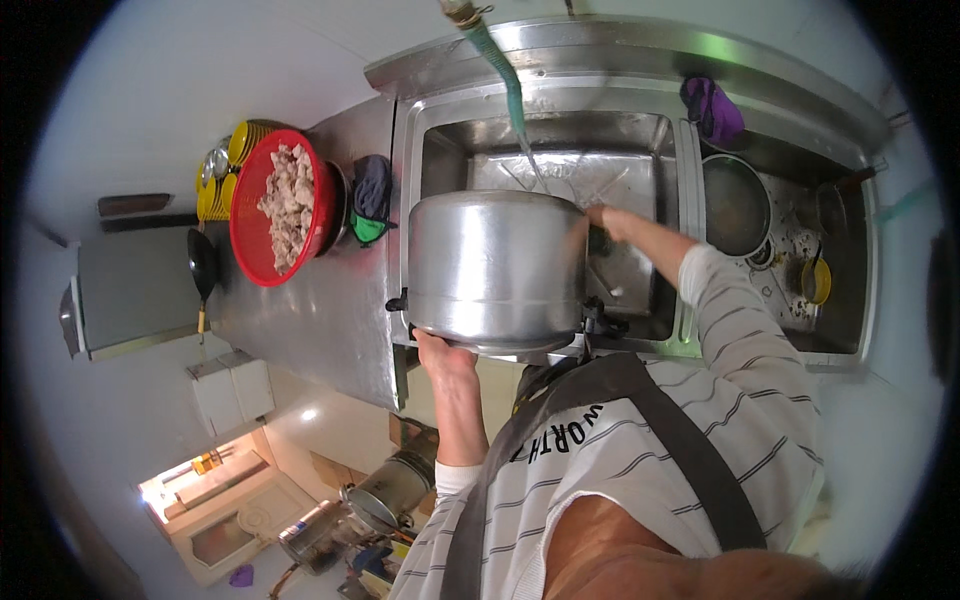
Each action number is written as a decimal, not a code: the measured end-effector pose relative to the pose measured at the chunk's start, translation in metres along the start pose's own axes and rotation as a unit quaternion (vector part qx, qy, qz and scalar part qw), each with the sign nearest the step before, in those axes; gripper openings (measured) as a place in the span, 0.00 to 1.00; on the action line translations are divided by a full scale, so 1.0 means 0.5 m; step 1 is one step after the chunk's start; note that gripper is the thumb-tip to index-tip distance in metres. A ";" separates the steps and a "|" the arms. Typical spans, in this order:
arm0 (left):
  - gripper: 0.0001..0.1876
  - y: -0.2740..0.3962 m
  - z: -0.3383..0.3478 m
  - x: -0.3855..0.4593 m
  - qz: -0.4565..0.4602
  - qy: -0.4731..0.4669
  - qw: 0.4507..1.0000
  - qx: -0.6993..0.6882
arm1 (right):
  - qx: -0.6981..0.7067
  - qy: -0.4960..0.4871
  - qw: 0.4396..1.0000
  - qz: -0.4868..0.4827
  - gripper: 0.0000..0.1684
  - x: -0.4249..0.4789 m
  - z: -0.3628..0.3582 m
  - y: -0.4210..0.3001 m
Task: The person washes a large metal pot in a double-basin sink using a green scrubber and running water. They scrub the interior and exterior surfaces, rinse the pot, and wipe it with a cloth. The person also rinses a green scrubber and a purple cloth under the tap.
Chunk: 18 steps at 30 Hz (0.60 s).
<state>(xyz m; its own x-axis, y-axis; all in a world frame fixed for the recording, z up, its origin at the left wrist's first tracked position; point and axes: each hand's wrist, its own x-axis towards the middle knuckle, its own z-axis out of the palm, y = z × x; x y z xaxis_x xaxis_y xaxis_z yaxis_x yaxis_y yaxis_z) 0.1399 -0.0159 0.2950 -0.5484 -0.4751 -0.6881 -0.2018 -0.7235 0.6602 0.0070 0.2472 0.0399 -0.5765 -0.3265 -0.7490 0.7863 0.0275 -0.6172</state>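
Note:
A large aluminium pot [495, 262], likely a pressure cooker body, lies tipped over the front of the left sink basin [637, 270]. Its rounded base points to the back and its handle side towards my body. My left hand [444, 356] holds it at the lower left edge, fingers partly hidden beneath. At the far right side, my right hand [606, 222] grips the pot near its base. Black handles [397, 302] stick out on both sides. Behind the pot, a green hose [506, 79] hangs down, water running from its end into the basin. The pot's inside is hidden.
Left on the steel counter [322, 315] stands a red colander [247, 225] of raw chopped meat [289, 202], beside a dark cloth [371, 191], a ladle [201, 262] and yellow bowls [244, 142]. The right basin holds a water-filled pot [735, 206] and yellow ladle [816, 281]. A purple cloth [716, 112] hangs behind.

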 end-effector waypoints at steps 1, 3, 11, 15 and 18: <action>0.21 -0.001 0.006 0.003 0.006 0.004 1.000 0.013 | 0.125 0.015 0.991 0.038 0.20 -0.007 0.007 0.032; 0.26 0.000 0.015 0.017 0.006 -0.012 1.000 0.024 | 0.196 0.036 0.975 0.102 0.25 -0.037 0.035 0.044; 0.23 -0.011 0.139 0.021 0.101 -0.053 0.991 0.067 | 0.205 0.203 0.955 -0.064 0.24 -0.131 0.044 0.056; 0.29 -0.016 0.182 0.024 0.111 -0.134 0.982 0.070 | 0.231 0.165 0.952 -0.116 0.17 -0.301 0.050 -0.040; 0.29 -0.029 0.230 -0.015 0.135 -0.169 0.972 0.090 | 0.072 0.201 0.952 -0.220 0.17 -0.333 0.012 -0.039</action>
<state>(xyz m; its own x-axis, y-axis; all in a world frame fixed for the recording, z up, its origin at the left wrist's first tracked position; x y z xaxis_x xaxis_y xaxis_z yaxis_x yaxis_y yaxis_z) 0.0539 0.0557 0.3253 -0.8298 -0.4220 -0.3652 -0.1355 -0.4825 0.8654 0.0889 0.2955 0.1782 -0.8729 0.1128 -0.4747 0.4542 -0.1677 -0.8750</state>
